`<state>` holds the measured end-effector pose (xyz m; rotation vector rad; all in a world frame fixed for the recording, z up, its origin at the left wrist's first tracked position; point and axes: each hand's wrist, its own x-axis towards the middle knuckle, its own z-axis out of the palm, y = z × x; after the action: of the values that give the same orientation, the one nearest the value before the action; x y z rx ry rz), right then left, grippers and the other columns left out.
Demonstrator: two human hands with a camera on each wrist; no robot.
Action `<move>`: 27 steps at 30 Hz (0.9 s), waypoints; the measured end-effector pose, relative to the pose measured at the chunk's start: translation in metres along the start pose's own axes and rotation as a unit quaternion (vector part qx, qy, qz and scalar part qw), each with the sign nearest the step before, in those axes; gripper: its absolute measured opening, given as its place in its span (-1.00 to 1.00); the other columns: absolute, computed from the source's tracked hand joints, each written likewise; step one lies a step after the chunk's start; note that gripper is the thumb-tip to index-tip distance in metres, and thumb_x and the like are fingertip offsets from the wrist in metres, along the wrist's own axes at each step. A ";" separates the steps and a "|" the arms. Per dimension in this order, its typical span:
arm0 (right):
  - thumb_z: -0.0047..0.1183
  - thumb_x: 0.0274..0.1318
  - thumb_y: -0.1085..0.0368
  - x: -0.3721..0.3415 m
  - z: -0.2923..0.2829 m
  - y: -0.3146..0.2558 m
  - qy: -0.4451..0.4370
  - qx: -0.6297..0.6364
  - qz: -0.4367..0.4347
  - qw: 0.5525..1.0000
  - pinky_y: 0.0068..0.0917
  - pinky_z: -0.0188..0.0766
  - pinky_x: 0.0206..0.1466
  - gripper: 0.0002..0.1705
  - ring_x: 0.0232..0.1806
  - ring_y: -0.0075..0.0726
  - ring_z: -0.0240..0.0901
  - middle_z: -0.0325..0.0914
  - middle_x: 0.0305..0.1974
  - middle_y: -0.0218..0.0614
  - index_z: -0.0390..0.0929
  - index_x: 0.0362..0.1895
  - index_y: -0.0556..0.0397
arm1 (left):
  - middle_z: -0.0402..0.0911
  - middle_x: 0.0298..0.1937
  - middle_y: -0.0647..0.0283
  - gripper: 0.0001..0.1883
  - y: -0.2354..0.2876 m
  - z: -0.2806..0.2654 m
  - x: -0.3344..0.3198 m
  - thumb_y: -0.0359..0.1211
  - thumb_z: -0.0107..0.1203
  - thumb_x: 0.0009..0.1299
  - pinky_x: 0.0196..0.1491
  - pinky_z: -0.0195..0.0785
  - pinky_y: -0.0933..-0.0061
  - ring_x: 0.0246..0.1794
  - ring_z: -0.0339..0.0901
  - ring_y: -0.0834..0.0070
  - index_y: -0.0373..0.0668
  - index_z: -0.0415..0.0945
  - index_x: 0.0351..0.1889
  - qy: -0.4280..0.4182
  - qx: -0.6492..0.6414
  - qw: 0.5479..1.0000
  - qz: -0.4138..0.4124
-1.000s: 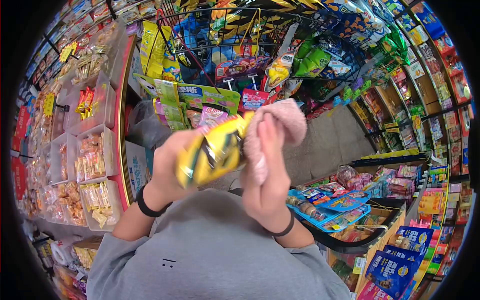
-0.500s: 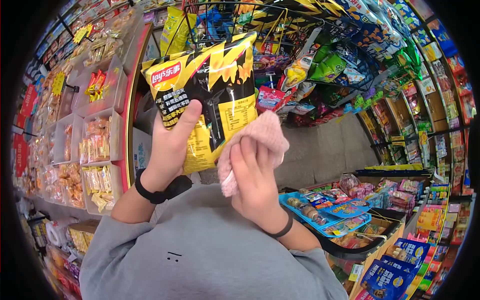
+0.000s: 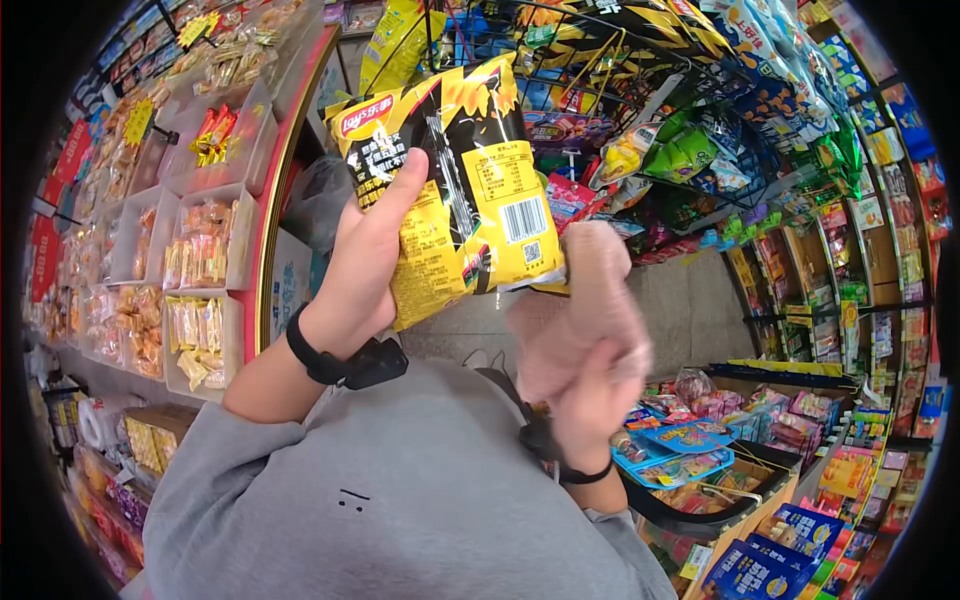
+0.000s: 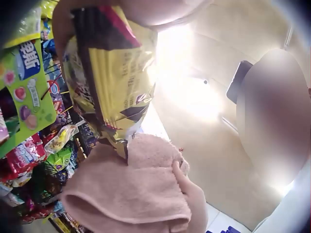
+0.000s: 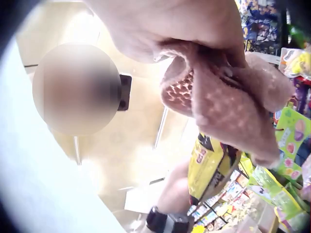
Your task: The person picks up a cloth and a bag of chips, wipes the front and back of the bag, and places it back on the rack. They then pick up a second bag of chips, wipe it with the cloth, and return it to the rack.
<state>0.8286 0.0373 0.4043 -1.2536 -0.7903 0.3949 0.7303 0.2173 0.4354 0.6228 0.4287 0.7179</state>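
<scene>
My left hand (image 3: 365, 260) grips a yellow and black bag of chips (image 3: 470, 190) by its left side, thumb across the printed face. The bag is tilted, with its barcode panel at the lower right. A pink towel (image 3: 570, 335) is bunched in my right hand (image 3: 598, 400), just below the bag's lower right corner; both are blurred in the head view. The left wrist view shows the towel (image 4: 131, 189) folded over and overlapping the bag's lower end. In the right wrist view, the towel (image 5: 238, 111) hangs from the fingers, which are partly hidden by it.
Clear plastic bins (image 3: 240, 215) of wrapped snacks line the left side. A black wire rack (image 3: 600, 40) of snack bags stands ahead. At lower right sits a black-rimmed bin (image 3: 725, 515) with blue packages (image 3: 755, 570) beside it. Stocked shelves (image 3: 880, 260) curve along the right.
The chip bag came up and its printed face turned toward me, then it shifted slightly right. My right hand with the towel moved from the bag's face to down and right of it.
</scene>
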 end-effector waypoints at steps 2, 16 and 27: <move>-0.30 0.42 0.10 0.010 -0.001 -0.019 0.108 0.023 0.022 0.994 -0.20 0.37 0.19 -0.42 0.15 -0.11 0.41 0.39 0.14 0.01 0.19 0.24 0.39 | 0.59 0.03 0.13 -0.61 0.000 -0.003 0.001 -0.17 -0.05 0.50 -0.06 0.56 0.33 -0.08 0.63 0.39 -0.26 0.37 0.13 0.014 0.001 1.000 -0.020; -0.16 0.37 0.10 0.012 0.010 -0.046 0.083 0.118 -0.045 0.988 -0.15 0.34 0.18 -0.44 0.15 -0.12 0.37 0.34 0.16 -0.02 0.20 0.24 0.30 | 0.45 0.21 0.04 -0.48 0.012 -0.001 0.005 -0.08 -0.25 0.54 0.14 0.42 0.11 0.12 0.51 0.21 -0.25 0.23 0.30 -0.096 -0.094 0.977 -0.164; -0.14 0.35 0.17 0.014 0.018 -0.045 0.080 0.155 -0.070 0.982 -0.17 0.37 0.15 -0.49 0.14 -0.13 0.38 0.34 0.16 -0.02 0.22 0.21 0.29 | 0.53 0.13 0.08 -0.54 0.011 -0.005 0.005 -0.12 -0.14 0.52 0.05 0.50 0.18 0.04 0.57 0.27 -0.24 0.31 0.22 -0.092 -0.108 0.975 -0.172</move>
<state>0.8185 0.0455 0.4530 -0.9199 -0.6472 0.2859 0.7260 0.2293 0.4376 0.3900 0.2721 0.3647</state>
